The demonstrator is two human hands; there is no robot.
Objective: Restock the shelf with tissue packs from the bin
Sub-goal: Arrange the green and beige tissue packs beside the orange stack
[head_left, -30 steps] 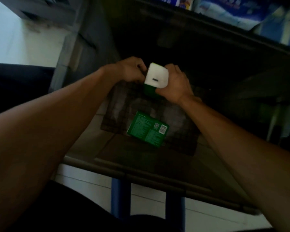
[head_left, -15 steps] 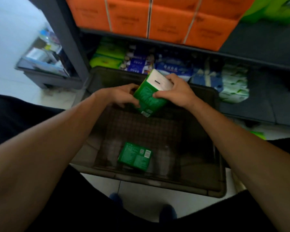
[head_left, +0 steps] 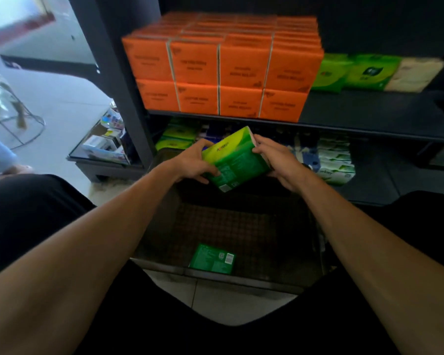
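A dark plastic bin with a gridded floor (head_left: 228,226) sits on the floor between the person's knees, and everything here is placed from it. Above its far edge, both hands hold a green rectangular plastic-wrapped tissue pack (head_left: 235,160), tilted with its yellow-green face up and its printed side toward the camera. The left hand (head_left: 192,162) grips the pack's left end, fingers curled under and thumb on top. The right hand (head_left: 277,160) clasps the right end, fingers wrapped around the pale end face. The pack is clear of the bin and not touching any shelf.

Inside the bin, near its front wall, a second flat green tissue pack (head_left: 212,258) lies label-up. Behind the bin stands a dark metal shelf unit (head_left: 369,111). On the board above the bin, orange wrapped tissue packs (head_left: 221,70) are stacked two high, with light green packs (head_left: 356,73) beside them to the right. The lower level directly behind the bin holds mixed green, blue and white packs (head_left: 336,160).
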